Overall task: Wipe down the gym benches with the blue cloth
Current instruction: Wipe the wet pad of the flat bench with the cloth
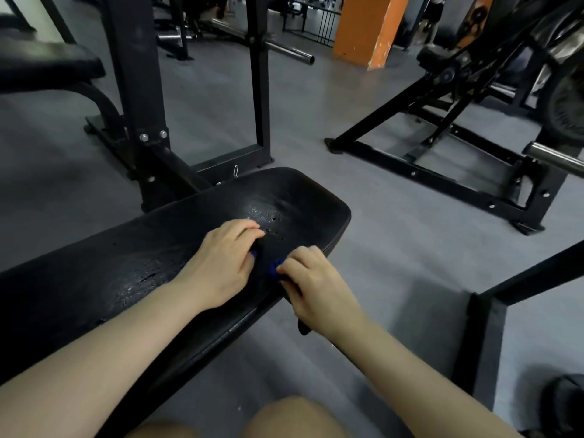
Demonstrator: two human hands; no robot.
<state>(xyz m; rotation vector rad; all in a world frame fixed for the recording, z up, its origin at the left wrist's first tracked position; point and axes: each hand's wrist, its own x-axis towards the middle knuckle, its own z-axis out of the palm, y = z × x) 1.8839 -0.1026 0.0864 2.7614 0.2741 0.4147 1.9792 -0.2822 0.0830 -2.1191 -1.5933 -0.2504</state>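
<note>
Both hands rest on the black padded vinyl bench [177, 248]; the left hand [221, 267] and right hand [311, 279] each pinch the small blue cloth [274, 267]. Droplets glisten on the pad.

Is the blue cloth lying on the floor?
No, the blue cloth is up on the black bench, held between the left hand and right hand.

An orange pillar [369, 26] stands behind a barbell [284, 50].

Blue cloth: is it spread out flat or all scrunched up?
Scrunched up. Only small bits of the blue cloth peek out between the left hand and right hand on the bench.
</note>
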